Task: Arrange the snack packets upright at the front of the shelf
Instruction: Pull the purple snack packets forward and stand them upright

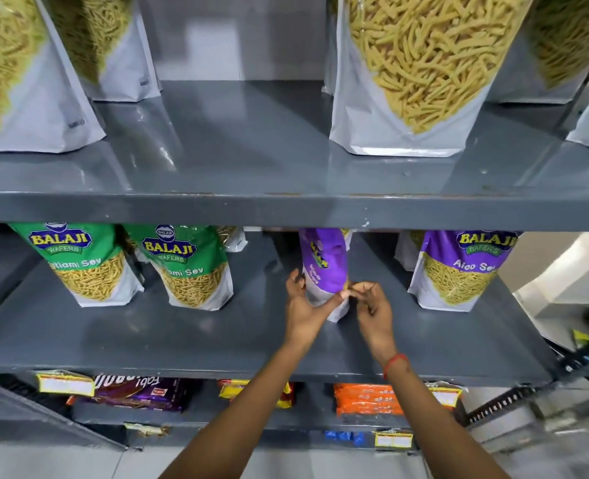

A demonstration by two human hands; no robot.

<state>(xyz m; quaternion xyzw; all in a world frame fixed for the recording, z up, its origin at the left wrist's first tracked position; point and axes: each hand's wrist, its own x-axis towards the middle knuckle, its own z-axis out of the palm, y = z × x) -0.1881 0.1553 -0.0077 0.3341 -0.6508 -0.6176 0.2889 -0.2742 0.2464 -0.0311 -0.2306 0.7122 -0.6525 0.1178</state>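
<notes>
A purple snack packet (324, 261) stands on the grey middle shelf (182, 340), turned edge-on to me. My left hand (301, 305) grips its lower left side and my right hand (372, 307) pinches its lower right corner. Two green Balaji packets (89, 264) (191, 267) stand upright to the left. Another purple Aloo Sev packet (458, 271) stands upright to the right. The tops of all these packets are hidden by the shelf above.
The upper shelf (286, 174) holds several large white pouches of yellow sev (414, 74), with a gap in the middle. Below, a lower shelf carries biscuit packs (141, 392) and orange packs (365, 399). Yellow price tags (65, 383) hang on the shelf edges.
</notes>
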